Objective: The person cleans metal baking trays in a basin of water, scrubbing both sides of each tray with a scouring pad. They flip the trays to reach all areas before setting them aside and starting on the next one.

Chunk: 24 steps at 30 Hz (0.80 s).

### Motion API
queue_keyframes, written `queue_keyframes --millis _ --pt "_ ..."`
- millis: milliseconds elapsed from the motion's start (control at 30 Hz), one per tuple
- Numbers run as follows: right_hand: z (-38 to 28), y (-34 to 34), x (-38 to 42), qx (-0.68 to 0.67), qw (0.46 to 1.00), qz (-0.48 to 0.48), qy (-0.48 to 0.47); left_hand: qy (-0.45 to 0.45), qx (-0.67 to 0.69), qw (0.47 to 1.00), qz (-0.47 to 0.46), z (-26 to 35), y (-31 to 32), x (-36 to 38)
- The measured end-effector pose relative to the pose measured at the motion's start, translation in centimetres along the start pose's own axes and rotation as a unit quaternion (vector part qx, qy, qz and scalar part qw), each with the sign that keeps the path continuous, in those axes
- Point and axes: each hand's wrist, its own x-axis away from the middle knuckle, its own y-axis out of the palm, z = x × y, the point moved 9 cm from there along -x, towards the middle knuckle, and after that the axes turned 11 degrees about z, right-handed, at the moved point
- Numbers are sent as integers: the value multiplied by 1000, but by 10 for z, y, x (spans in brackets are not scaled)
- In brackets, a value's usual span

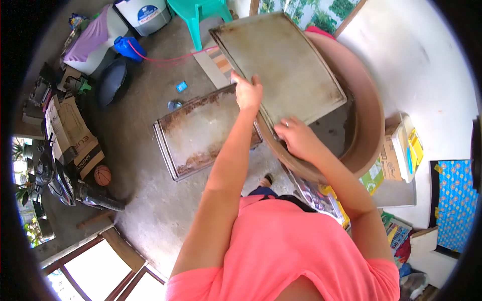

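A large flat metal tray (pixel 286 65) with browned edges lies tilted across a big round brown tub (pixel 369 105). My left hand (pixel 248 94) grips the tray's left edge, thumb and fingers against it. My right hand (pixel 296 138) is closed on the tray's near edge, beside the tub's rim. Lower and to the left, a stack of rusty metal trays (pixel 201 133) lies partly behind my left forearm. The tub's dark inside shows to the right of the held tray.
A green plastic chair (pixel 196 17) stands at the top, near a blue jug (pixel 129 48) with a pink hose. Cardboard boxes (pixel 73 128), a basketball (pixel 103 175) and a motorcycle (pixel 60 180) are at the left. A black basin (pixel 111 83) leans at upper left.
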Motion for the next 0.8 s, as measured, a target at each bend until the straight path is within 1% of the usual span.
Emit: queue_keyframes --millis 33,67,133,167,267,367,467,567,633,667,767,800 --pt "3 4 -7 7 1000 -14 9 13 -5 1000 1 1 1 1" --pt "5 5 -24 5 1000 8 0 11 -6 1000 0 0 0 2" --pt "17 9 -36 -22 999 21 29 8 -4 1000 3 1 0 0" --pt "21 9 -39 -35 998 27 43 11 -5 1000 5 2 0 -1" --pt "14 -9 -28 -66 995 62 43 14 0 1000 6 3 0 0" --pt "13 -6 -22 -24 998 56 11 13 -1 1000 1 4 -2 2" --pt "-5 -8 -14 -39 997 48 -42 11 -7 1000 3 5 -1 2" --pt "-3 -6 14 -7 998 9 -66 5 -7 1000 -6 5 -2 2" --pt "22 -26 19 63 998 23 -11 2 -4 1000 -12 3 1 1" --pt "36 -30 19 67 997 33 1 4 -7 1000 -8 2 1 2" --pt "21 -23 12 86 995 54 -9 15 -9 1000 0 5 1 1" --pt "11 -12 11 78 996 29 -3 17 -7 1000 0 5 0 2"
